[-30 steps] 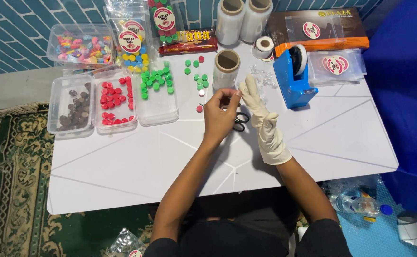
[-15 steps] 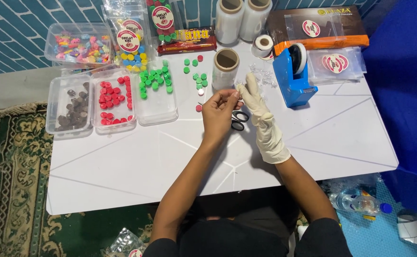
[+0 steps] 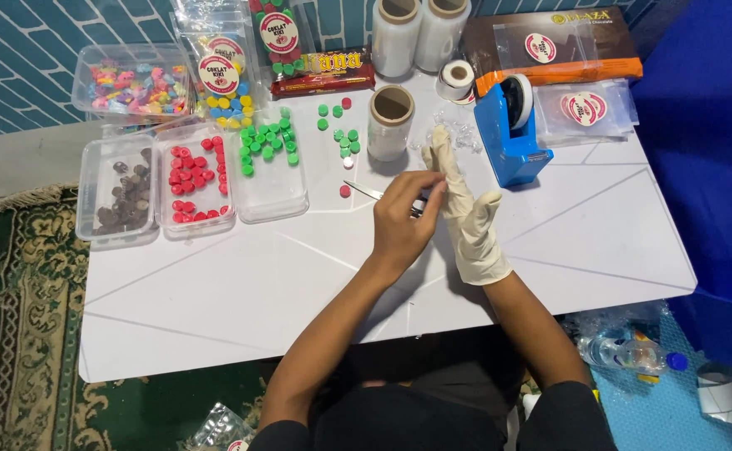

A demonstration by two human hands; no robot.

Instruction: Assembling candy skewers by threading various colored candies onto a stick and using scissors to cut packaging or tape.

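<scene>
My right hand (image 3: 469, 210) wears a cream latex glove and stands upright over the white table (image 3: 550, 242), fingers straight and together. My bare left hand (image 3: 403, 215) is beside it, its fingertips pinching the glove near the base of the fingers. Scissors (image 3: 374, 194) lie on the table under the left hand, with only the blade tip showing. Loose green and red candy discs (image 3: 343, 138) lie just beyond the hands, beside a roll of clear film (image 3: 389, 124).
Clear trays hold brown pieces (image 3: 124, 196), red discs (image 3: 195, 182) and green discs (image 3: 266, 149). A blue tape dispenser (image 3: 509, 132) stands right of the hands. Film rolls (image 3: 416, 33), candy bags and sticker packets line the far edge. A patterned rug (image 3: 15, 334) lies left.
My left hand has moved from the gloved fingers down toward the palm, tugging the glove. The scissors blade now shows beside the left hand.
</scene>
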